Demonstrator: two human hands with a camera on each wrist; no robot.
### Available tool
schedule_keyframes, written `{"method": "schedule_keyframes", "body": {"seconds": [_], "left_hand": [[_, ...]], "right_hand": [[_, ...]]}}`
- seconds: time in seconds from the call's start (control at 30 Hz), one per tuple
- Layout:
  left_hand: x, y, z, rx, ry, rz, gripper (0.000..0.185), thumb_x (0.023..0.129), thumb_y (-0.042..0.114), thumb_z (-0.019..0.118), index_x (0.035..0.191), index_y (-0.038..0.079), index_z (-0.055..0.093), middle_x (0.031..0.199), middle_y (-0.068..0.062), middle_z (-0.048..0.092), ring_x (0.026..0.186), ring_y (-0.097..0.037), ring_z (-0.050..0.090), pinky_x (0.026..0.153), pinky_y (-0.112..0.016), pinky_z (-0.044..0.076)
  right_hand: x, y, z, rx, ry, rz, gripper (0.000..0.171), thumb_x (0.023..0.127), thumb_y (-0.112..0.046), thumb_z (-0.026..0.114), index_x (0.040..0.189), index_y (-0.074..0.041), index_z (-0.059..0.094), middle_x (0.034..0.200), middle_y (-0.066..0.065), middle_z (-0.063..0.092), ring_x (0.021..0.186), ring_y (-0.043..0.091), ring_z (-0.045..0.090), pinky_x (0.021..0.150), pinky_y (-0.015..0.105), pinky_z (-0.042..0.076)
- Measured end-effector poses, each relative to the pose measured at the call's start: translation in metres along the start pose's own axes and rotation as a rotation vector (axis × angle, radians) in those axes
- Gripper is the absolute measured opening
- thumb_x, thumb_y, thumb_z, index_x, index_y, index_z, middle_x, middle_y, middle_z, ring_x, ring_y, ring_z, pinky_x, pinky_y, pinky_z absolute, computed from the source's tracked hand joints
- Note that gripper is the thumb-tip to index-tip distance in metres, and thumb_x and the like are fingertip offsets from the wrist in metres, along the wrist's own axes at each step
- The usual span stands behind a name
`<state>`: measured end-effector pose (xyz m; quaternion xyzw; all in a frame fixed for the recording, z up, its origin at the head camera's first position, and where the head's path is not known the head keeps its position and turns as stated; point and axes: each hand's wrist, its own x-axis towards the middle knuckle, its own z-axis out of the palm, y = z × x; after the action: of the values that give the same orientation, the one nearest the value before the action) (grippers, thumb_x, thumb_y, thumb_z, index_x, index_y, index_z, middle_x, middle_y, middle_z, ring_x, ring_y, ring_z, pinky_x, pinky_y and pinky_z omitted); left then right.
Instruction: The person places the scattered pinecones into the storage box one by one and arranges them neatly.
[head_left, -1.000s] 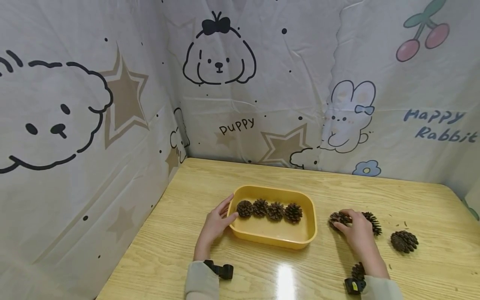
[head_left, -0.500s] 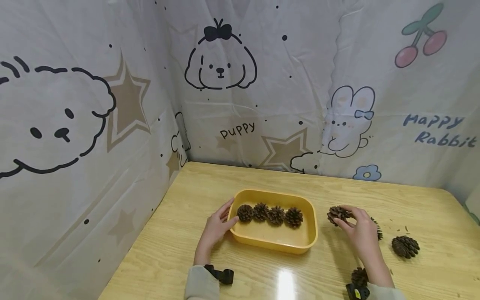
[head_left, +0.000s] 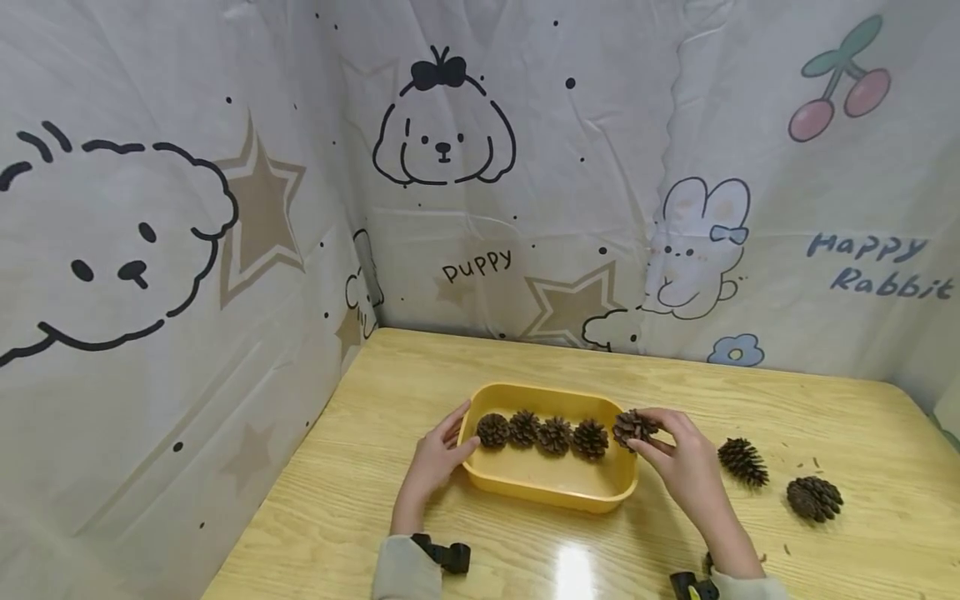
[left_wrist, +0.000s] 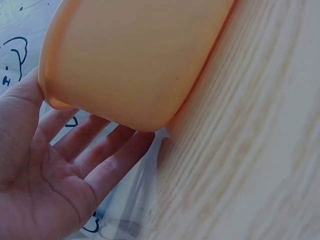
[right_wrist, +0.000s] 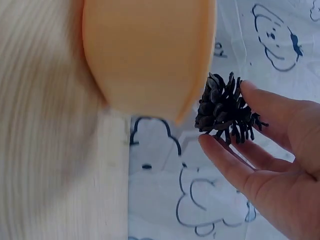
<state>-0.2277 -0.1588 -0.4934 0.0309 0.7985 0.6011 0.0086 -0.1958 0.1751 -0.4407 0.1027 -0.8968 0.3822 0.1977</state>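
A yellow plastic tray (head_left: 536,492) stands on the table with several brown pine cones (head_left: 555,437) in a row inside. My left hand (head_left: 435,458) holds the tray's left end; in the left wrist view its thumb is at the rim and the fingers (left_wrist: 117,162) touch the outer wall. Over the tray's right rim, my right hand (head_left: 686,467) pinches another pine cone (head_left: 632,427) between thumb and fingers. The right wrist view has this pine cone (right_wrist: 225,110) just above rim height, beside the tray's wall (right_wrist: 150,55).
Two more pine cones lie to the right, one (head_left: 742,462) behind the right forearm and one (head_left: 814,499) farther right. A third is mostly hidden by the right wrist. Small scale bits dot the wooden table (head_left: 862,433). A printed cloth (head_left: 480,217) hangs behind and at left.
My right hand has lifted the pine cone off the table and carried it left to the tray's right rim. The left hand stays at the tray's left end.
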Motion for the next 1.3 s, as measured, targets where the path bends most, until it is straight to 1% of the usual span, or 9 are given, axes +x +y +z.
{"method": "schedule_keyframes", "body": {"seconds": [0.27,0.37,0.7,0.87,1.0,1.03,1.13,1.23,1.3], "left_hand": [[0.001,0.001,-0.002,-0.004,-0.016,0.009,0.059,0.095,0.012,0.063,0.15,0.012,0.042,0.148,-0.024,0.046,0.136,-0.041,0.047,0.114,-0.054,0.039],[0.001,0.001,-0.003,-0.008,-0.022,0.015,0.059,0.095,0.014,0.064,0.15,0.014,0.042,0.149,-0.022,0.047,0.136,-0.039,0.047,0.114,-0.052,0.04],[0.003,-0.005,-0.004,-0.024,-0.055,0.046,0.059,0.095,0.02,0.064,0.15,0.018,0.042,0.15,-0.019,0.046,0.137,-0.036,0.048,0.114,-0.049,0.042],[0.003,-0.004,-0.004,-0.024,-0.057,0.041,0.059,0.096,0.019,0.063,0.151,0.018,0.04,0.152,-0.019,0.043,0.138,-0.037,0.046,0.115,-0.048,0.041],[0.002,-0.003,-0.003,-0.025,-0.057,0.041,0.059,0.096,0.018,0.063,0.151,0.018,0.041,0.153,-0.019,0.043,0.138,-0.037,0.045,0.115,-0.049,0.041],[-0.001,0.002,-0.004,-0.024,-0.059,0.04,0.059,0.096,0.017,0.062,0.151,0.016,0.041,0.152,-0.02,0.042,0.138,-0.038,0.045,0.115,-0.05,0.04],[-0.008,0.018,-0.006,-0.017,-0.063,0.038,0.058,0.096,0.014,0.062,0.15,0.011,0.041,0.152,-0.022,0.043,0.138,-0.04,0.045,0.114,-0.051,0.04],[-0.015,0.034,-0.008,-0.014,-0.066,0.031,0.057,0.096,0.01,0.061,0.149,0.006,0.042,0.15,-0.024,0.043,0.136,-0.042,0.046,0.114,-0.052,0.041],[-0.016,0.034,-0.008,-0.009,-0.064,0.03,0.056,0.096,0.01,0.061,0.149,0.006,0.042,0.15,-0.025,0.044,0.136,-0.042,0.046,0.113,-0.052,0.042]], "right_hand": [[0.004,-0.017,0.027,0.067,-0.154,-0.01,0.039,0.081,-0.003,0.076,0.118,-0.003,0.064,0.118,0.016,0.062,0.111,0.037,0.061,0.083,0.034,0.062],[0.006,-0.023,0.039,0.102,-0.203,-0.026,0.038,0.08,-0.003,0.077,0.116,-0.005,0.065,0.116,0.014,0.063,0.111,0.036,0.062,0.083,0.032,0.062],[0.01,-0.036,0.07,0.042,-0.255,-0.164,0.037,0.076,-0.008,0.081,0.111,-0.009,0.069,0.11,0.008,0.068,0.102,0.029,0.066,0.082,0.038,0.061],[0.013,-0.043,0.086,0.041,-0.312,-0.195,0.035,0.078,-0.012,0.081,0.111,-0.011,0.069,0.11,0.007,0.069,0.102,0.027,0.066,0.085,0.044,0.058],[0.015,-0.047,0.095,0.098,-0.388,-0.186,0.034,0.079,-0.01,0.08,0.112,-0.009,0.068,0.111,0.01,0.067,0.103,0.03,0.066,0.082,0.039,0.061],[0.016,-0.048,0.098,0.108,-0.402,-0.183,0.034,0.079,-0.009,0.079,0.111,-0.008,0.068,0.111,0.011,0.067,0.1,0.029,0.066,0.079,0.034,0.062],[0.019,-0.052,0.103,0.129,-0.432,-0.174,0.033,0.08,-0.008,0.079,0.111,-0.007,0.068,0.112,0.012,0.067,0.101,0.029,0.065,0.078,0.034,0.062],[0.021,-0.055,0.109,0.109,-0.455,-0.205,0.032,0.08,-0.009,0.079,0.11,-0.008,0.068,0.113,0.01,0.068,0.101,0.028,0.066,0.085,0.041,0.06],[0.022,-0.057,0.112,0.103,-0.479,-0.219,0.032,0.081,-0.01,0.078,0.111,-0.008,0.067,0.113,0.009,0.068,0.106,0.029,0.065,0.089,0.047,0.057]]}}
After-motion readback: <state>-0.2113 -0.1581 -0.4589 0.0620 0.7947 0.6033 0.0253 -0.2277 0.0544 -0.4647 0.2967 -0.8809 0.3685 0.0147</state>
